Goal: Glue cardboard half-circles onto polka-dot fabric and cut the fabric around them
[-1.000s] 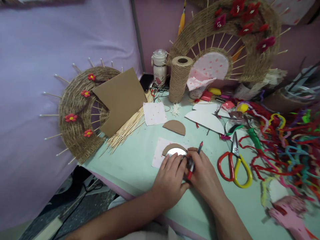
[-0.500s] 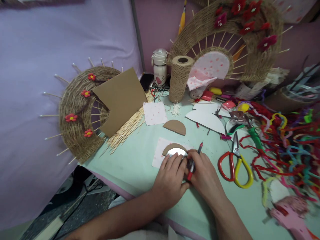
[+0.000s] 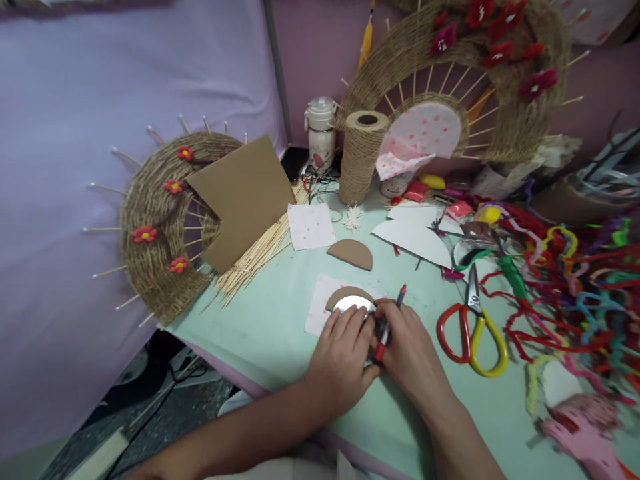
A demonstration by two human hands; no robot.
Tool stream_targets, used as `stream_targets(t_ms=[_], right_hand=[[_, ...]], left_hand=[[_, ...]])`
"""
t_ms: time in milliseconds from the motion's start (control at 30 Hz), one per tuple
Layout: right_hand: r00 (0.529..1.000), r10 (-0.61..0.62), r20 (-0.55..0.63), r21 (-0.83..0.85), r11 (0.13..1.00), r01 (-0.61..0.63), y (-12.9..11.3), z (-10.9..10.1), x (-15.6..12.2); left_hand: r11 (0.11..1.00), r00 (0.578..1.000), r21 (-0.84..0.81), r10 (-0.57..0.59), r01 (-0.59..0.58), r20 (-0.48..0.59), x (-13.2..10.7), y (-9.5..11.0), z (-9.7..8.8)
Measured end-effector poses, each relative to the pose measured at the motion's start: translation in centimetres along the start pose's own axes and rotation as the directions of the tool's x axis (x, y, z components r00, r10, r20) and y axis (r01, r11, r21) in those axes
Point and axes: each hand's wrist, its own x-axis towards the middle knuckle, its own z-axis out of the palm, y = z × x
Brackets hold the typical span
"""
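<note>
A person's two bare hands meet over a mint-green tabletop (image 3: 240, 333), where a glossy white rounded piece (image 3: 353, 303) lies on a brown half-disc (image 3: 341, 295), itself resting on a dotted sheet (image 3: 316, 313). The left hand (image 3: 341, 357) lays its fingers out nearly straight and side by side, tips on the white piece, thumb apart and pointing toward the other hand. The right hand (image 3: 407, 343) curls its fingers around a red-ended pen (image 3: 386, 332), tilted across the hand; its fingertips are bunched at the right edge of the white piece, their exact contact hidden. A second brown half-disc (image 3: 351, 254) sits just beyond, near a dotted square (image 3: 311, 227) and a spool of twine (image 3: 362, 163). Scissors with one red and one yellow handle (image 3: 473, 310) lie to the right, beside a tangle of fuzzy colored stems (image 3: 590, 327). At left, brown card (image 3: 245, 200) overlaps a woven fan (image 3: 150, 200) dotted with red flowers and thin sticks (image 3: 260, 259).
</note>
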Motion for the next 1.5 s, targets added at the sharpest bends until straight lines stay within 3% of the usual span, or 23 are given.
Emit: stream_targets(t_ms=[300,667,1500], right_hand=[[1.0,-0.019,-0.013,-0.004,1.0,0.019,0.16,0.0,-0.06],[0.999,-0.049,-0.023,-0.011,0.999,0.049,0.32,0.12,0.0],[0.999,-0.04,-0.018,-0.018,0.999,0.039,0.11,-0.16,0.01]], left_hand=[[1.0,1.0,-0.03,0.002,-0.001,0.015,0.03,0.0,0.24],[1.0,0.999,0.005,0.008,-0.008,-0.054,0.11,-0.02,0.47],[0.999,1.0,-0.027,-0.02,0.019,-0.022,0.06,0.21,0.06]])
